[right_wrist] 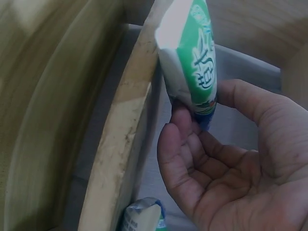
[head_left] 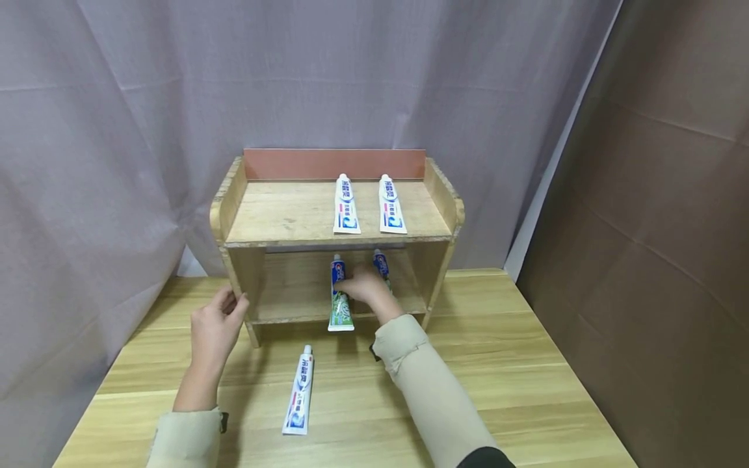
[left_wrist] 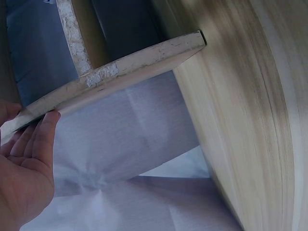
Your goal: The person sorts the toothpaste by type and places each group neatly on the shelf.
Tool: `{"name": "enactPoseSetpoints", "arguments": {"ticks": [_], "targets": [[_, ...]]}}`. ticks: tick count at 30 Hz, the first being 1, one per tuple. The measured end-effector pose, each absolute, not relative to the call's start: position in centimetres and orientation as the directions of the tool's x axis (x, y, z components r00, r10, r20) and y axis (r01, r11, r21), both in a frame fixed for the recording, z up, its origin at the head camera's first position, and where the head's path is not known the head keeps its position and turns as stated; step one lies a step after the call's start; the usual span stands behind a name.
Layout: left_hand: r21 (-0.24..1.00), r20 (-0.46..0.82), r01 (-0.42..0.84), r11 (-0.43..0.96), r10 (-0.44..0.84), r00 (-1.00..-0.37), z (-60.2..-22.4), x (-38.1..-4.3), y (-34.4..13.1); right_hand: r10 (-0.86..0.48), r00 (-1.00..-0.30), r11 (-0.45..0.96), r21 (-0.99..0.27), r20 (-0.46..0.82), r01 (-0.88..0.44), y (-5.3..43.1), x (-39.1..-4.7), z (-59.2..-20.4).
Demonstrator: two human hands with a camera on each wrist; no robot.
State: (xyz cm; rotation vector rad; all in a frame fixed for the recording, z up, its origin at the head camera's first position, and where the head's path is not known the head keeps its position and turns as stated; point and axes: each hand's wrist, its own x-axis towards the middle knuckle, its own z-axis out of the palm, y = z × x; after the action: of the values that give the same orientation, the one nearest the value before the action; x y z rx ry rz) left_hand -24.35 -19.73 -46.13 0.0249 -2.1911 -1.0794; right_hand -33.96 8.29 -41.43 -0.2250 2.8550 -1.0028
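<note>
My right hand (head_left: 367,286) pinches a blue-and-green toothpaste tube (head_left: 341,311) between thumb and fingers at the lower level of a small wooden shelf (head_left: 281,224). The tube's cap points to the back, and its flat green end juts past the lower board's front edge. In the right wrist view the thumb and fingertips are on opposite sides of the tube (right_wrist: 199,62). A second blue-and-green toothpaste tube (head_left: 381,262) lies on the lower board, partly hidden behind the right hand. My left hand (head_left: 212,328) grips the edge of the shelf's left side panel (left_wrist: 130,65).
Two white-and-blue toothpaste tubes (head_left: 347,207) lie side by side on the upper board, caps to the back. Another white-and-blue tube (head_left: 300,393) lies on the wood-grain table (head_left: 526,390) in front of the shelf. A grey curtain (head_left: 328,78) hangs behind.
</note>
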Motion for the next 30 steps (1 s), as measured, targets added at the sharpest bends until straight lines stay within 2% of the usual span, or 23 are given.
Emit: {"name": "enactPoseSetpoints", "arguments": {"ticks": [10, 23, 30], "targets": [[0.719, 0.558, 0.263, 0.643, -0.308, -0.771, -46.0, -24.3, -19.7, -0.123, -0.991, 0.753, -0.656, -0.053, -0.058, 8.0, -35.2, -42.1], [0.721, 0.549, 0.252, 0.646, -0.31, -0.776, -46.0, -24.3, -19.7, -0.104, -0.995, 0.772, -0.629, 0.012, -0.088, 7.7, -35.8, -42.7], [0.687, 0.592, 0.282, 0.67, -0.292, -0.751, -46.1, -24.4, -19.7, -0.103, -0.995, 0.784, -0.616, -0.011, -0.075, 7.6, -36.2, -43.0]]}}
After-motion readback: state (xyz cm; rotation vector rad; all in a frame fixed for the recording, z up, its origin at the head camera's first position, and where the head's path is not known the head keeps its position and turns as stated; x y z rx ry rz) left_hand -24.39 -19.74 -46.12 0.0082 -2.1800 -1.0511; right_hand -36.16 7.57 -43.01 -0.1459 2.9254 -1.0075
